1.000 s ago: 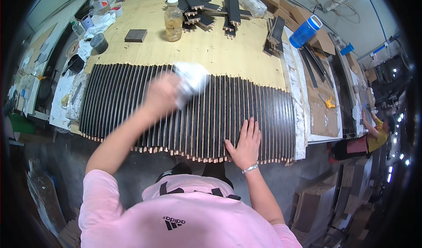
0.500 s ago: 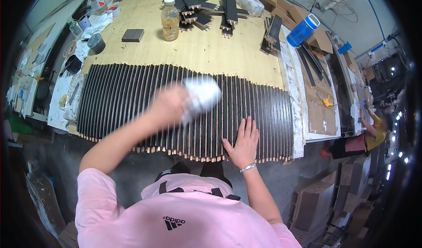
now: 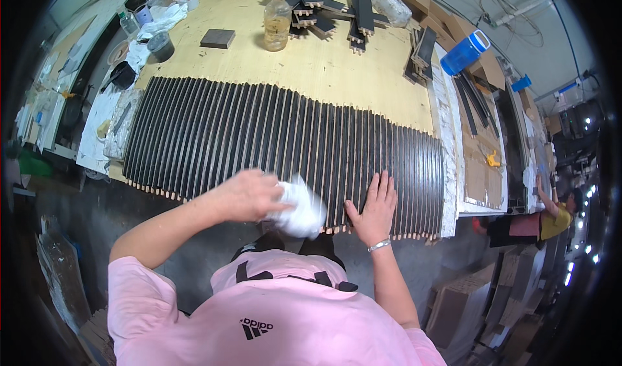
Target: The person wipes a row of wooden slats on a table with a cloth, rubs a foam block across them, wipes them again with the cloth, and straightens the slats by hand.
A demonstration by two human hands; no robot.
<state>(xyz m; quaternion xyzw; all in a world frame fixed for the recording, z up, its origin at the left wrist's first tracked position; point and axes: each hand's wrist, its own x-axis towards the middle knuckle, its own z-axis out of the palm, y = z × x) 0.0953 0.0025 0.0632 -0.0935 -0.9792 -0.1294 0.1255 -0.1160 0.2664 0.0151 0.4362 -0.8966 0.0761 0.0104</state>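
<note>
A long row of dark, narrow wooden strips (image 3: 214,123) with pale ends lies side by side on the table. My left hand (image 3: 249,194) is closed on a white cloth (image 3: 297,209), slightly blurred, over the near ends of the strips around the middle of the row. My right hand (image 3: 376,213) lies flat on the strips further right, fingers spread, a band around its wrist. The cloth hides some of the strip ends.
Beyond the row, a jar of yellowish liquid (image 3: 277,22), a small dark block (image 3: 218,38) and a heap of dark boards (image 3: 311,9) sit on the table. A blue bottle (image 3: 464,53) lies at right, dark cups (image 3: 161,46) at left. Another person (image 3: 551,217) works far right.
My left hand has drawn the cloth toward me, from the middle of the strips to their near ends. My right hand stays flat on the strips. The whole view has shifted slightly.
</note>
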